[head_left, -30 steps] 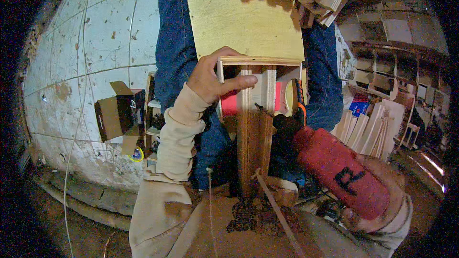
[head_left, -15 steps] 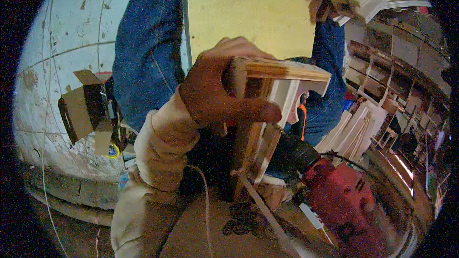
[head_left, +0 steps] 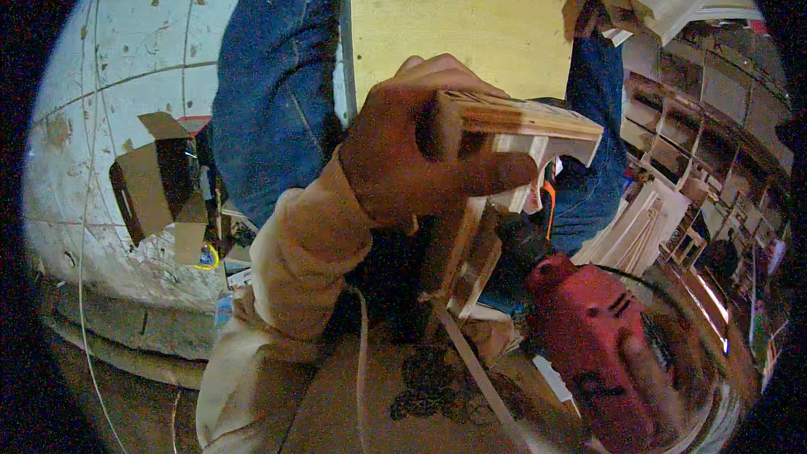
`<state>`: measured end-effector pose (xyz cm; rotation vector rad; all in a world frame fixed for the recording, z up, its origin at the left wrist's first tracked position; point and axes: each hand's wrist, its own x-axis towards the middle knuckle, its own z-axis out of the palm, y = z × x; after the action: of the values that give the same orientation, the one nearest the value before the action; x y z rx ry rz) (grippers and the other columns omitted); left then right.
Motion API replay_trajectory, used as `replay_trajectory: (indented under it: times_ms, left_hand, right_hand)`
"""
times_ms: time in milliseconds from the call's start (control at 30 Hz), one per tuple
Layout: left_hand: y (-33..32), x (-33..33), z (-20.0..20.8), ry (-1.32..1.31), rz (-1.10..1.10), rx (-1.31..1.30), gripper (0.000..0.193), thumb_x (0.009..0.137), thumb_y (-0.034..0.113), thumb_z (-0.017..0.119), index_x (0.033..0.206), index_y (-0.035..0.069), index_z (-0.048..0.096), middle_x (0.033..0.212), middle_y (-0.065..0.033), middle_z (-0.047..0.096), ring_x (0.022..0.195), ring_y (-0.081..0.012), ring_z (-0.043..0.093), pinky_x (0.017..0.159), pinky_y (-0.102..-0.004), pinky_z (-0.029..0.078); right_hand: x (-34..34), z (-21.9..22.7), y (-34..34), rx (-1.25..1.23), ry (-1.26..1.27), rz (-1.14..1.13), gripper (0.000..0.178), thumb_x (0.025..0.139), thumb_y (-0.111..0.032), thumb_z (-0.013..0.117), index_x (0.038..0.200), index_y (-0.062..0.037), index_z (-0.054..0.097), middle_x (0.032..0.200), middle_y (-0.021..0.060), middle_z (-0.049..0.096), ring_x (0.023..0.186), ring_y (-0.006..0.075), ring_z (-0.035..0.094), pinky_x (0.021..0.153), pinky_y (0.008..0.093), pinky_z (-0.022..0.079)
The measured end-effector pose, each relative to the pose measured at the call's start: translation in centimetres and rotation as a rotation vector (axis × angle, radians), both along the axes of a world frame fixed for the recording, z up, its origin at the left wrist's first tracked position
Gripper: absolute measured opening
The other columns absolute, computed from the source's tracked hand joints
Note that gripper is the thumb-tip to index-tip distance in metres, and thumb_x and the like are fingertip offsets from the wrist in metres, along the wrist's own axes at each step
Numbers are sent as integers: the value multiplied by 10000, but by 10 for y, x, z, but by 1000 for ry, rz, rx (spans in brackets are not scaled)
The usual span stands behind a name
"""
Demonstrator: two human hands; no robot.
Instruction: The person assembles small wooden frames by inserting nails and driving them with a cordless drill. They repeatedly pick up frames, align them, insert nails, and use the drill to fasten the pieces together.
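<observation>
My left hand [head_left: 429,143] is closed round the upper end of a wooden frame [head_left: 530,118], its thumb lying across the front pieces. The frame stands tilted between my legs and my body. A red power drill [head_left: 588,328] is in my right hand [head_left: 651,374], whose fingers wrap its body at the lower right and are partly in shade. The drill's black chuck [head_left: 517,240] points up and left at the inner side of the frame, close to my left thumb. Its tip is hidden or too dark to make out.
A yellowish wooden board [head_left: 454,17] lies between my jean-clad legs [head_left: 277,92]. At the left an opened cardboard box [head_left: 155,189] sits on a pale stained surface. Wood strips [head_left: 643,223] and shelf-like frames [head_left: 681,134] lie at the right. An orange cord [head_left: 549,202] shows behind the frame.
The view has shifted, so most things sit slightly farther right. The drill's chuck has tilted more upward, and my left thumb reaches farther across the frame.
</observation>
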<state>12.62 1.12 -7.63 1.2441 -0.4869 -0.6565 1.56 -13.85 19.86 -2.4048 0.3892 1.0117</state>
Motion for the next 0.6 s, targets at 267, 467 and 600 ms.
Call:
replay_trajectory:
  times_ms: [267,467,600]
  left_hand:
    - [4,5,11,229,-138,89,335,866,307,652,992,-4,639,857,-39,623,817,-109,556,740,-256,440]
    - [33,-5,-4,-114,269,154,394,891,270,638,1186,17,568,1124,-82,611,1038,-154,563,874,-289,460]
    - [153,16,-48,-156,795,538,308,883,148,634,1157,22,576,1079,-98,622,989,-176,580,860,-287,465]
  right_hand:
    - [-79,0,-12,42,-152,-325,829,733,-461,720,1302,74,442,1192,197,580,1076,298,593,948,381,453]
    - [-203,-34,-4,20,-432,-727,835,691,-491,763,1253,66,497,1147,185,611,1042,271,610,926,392,469]
    - [-267,-76,15,-100,-549,-664,804,696,-472,779,1245,53,515,1134,199,617,1013,292,626,877,394,495]
